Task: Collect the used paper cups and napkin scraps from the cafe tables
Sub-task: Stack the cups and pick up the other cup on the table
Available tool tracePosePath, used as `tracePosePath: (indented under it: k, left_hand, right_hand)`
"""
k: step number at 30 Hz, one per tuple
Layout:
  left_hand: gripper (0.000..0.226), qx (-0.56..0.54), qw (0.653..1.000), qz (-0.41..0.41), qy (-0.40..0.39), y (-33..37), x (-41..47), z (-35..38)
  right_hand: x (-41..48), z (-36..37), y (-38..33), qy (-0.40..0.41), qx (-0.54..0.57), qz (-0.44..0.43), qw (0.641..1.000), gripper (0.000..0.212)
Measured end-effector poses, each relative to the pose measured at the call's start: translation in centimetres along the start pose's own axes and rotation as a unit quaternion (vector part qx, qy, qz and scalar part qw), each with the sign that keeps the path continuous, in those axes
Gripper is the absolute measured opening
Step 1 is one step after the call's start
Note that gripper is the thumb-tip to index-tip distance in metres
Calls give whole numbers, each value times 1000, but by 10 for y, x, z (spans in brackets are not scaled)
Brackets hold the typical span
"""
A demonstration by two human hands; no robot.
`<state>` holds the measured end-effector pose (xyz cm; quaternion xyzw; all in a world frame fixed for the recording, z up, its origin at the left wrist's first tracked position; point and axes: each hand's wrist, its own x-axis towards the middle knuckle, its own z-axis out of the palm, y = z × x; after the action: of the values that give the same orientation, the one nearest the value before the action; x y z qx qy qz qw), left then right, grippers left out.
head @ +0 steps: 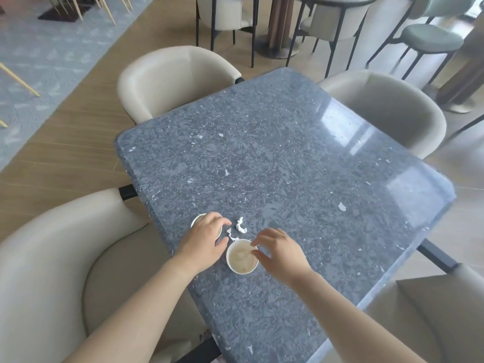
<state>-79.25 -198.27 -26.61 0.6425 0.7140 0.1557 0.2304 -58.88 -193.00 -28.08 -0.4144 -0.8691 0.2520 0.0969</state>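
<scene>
Paper cups, two of them, stand in the lower middle of the frame, near the left edge of a dark grey speckled table. The open cup is white with a pale beige inside, seen from straight above, so its outer wall is hidden and any print or brand on it cannot be told. The second cup sits just to the upper left of it, and only a curve of white rim shows there.

The left hand lies over the second cup, with fingers and thumb curled down round its right side in a grip. The right hand reaches in from the right. Its forefinger and thumb are drawn close together and pinch the right rim of the open cup, the other fingers loosely bent.

White napkin scraps lie crumpled on the table between the two hands, just above the open cup and apart from it.

Cream upholstered chairs ring the table. More chairs stand on the wood floor along the top of the frame.
</scene>
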Motion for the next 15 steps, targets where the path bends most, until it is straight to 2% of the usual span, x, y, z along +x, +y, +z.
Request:
tracePosePath:
  k: [7, 15]
  left_hand:
    - [37, 55, 998, -20, 26, -9, 21, 3]
    - [42, 125, 988, -62, -71, -30, 49, 27]
  right_hand:
    - [35, 2, 18, -22, 1, 21, 1000, 17]
    - [83, 23, 32, -95, -26, 36, 994, 34]
